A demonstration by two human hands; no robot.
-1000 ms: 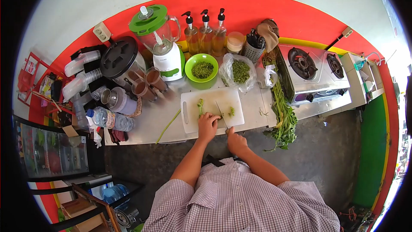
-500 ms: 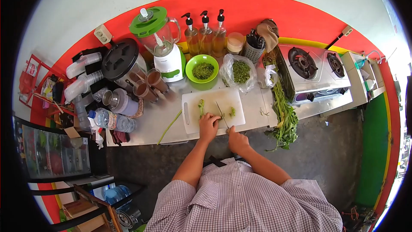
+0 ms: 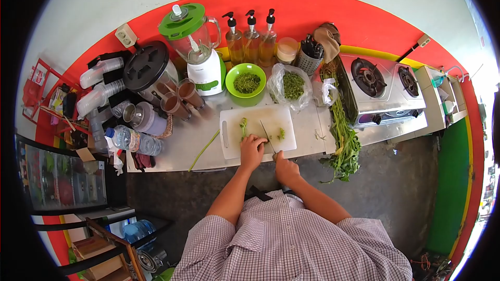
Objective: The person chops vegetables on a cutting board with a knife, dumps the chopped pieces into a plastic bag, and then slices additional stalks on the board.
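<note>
Across the mid-frame surface [image 3: 187,135], our curled left hand [image 3: 252,152] is pinning half-hidden greens [image 3: 243,127]; our clenched right hand [image 3: 287,170] is obscuring its gripped knife's [image 3: 266,132] handle.

Handle of knife [image 3: 265,129] mostly hidden in right hand [image 3: 287,170]. Lower end of green stalk [image 3: 243,126] lost behind left hand [image 3: 252,152]. Chopped bits [image 3: 281,134] too fine to count from here. Lettering on blender [image 3: 204,70] and water bottle [image 3: 134,141] too small to read. Checked shirt [image 3: 291,244] cut off by bottom edge. Clutter [image 3: 429,268] in lower right corner too dark to name.
</note>
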